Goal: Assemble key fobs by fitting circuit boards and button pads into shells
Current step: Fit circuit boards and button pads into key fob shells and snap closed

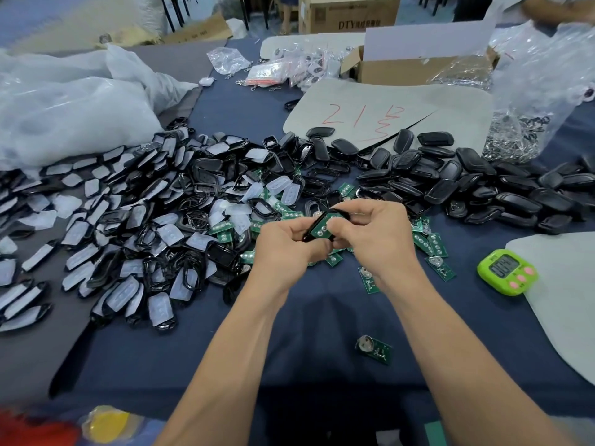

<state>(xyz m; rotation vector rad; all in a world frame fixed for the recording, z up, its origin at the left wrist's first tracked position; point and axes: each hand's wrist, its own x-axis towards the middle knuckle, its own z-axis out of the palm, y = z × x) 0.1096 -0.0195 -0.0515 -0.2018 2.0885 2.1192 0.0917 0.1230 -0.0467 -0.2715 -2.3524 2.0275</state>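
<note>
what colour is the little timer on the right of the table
The timer is lime green with pink buttons; head view.

Shells with pads (96,220) lie left, circuit boards (431,243) centre, closed shells (483,181) right, timer (507,272) far right.

"DTY" printed on cardboard box (349,14), red handwritten "21" on grey sheet (434,101), green timer (507,272) digits blurred

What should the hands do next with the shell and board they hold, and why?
Probably press the green circuit board flat into the black shell. The left hand and right hand both hold the shell, and the board lies in its opening; whether it is seated cannot be told.
</note>
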